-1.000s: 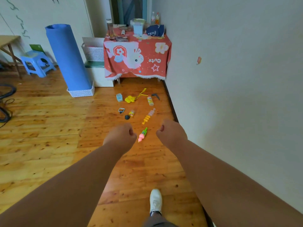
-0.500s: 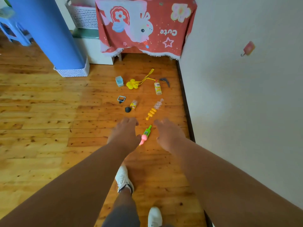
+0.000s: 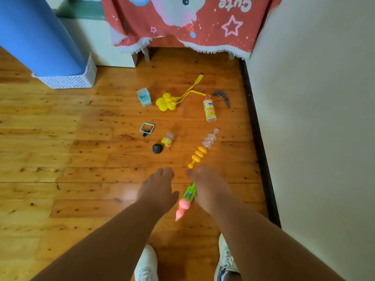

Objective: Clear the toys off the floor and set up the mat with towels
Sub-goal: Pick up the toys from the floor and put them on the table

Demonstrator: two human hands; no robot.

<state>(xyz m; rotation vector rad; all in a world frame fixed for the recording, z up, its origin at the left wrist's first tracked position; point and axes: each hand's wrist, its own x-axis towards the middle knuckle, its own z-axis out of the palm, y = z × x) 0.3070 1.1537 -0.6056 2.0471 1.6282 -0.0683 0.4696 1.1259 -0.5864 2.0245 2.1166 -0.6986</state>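
Several toys lie scattered on the wooden floor near the wall. A pink and green toy (image 3: 185, 203) lies between my two hands. My left hand (image 3: 157, 189) hovers just left of it, fingers loosely extended and holding nothing. My right hand (image 3: 209, 187) hovers just right of it, fingers spread and empty. Beyond my fingertips lies a yellow and clear beaded toy (image 3: 203, 149). Further off are a small yellow jar (image 3: 167, 139), a black cap (image 3: 157, 148), a blue square frame (image 3: 147, 128), a blue cube (image 3: 144, 96), a yellow flower toy (image 3: 166, 101), a small bottle (image 3: 210, 108) and a dark curved piece (image 3: 222, 97).
A rolled blue mat (image 3: 38, 35) stands in a white basket (image 3: 69, 78) at the left. A table draped in a red cloth (image 3: 182, 21) fills the corner ahead, with a white box (image 3: 105, 47) beside it. A white wall (image 3: 314, 118) runs along the right. My white shoes (image 3: 146, 264) are below.
I have stepped closer and the view has tilted down. Both fists have opened and my hands have dropped lower, either side of the pink and green toy.
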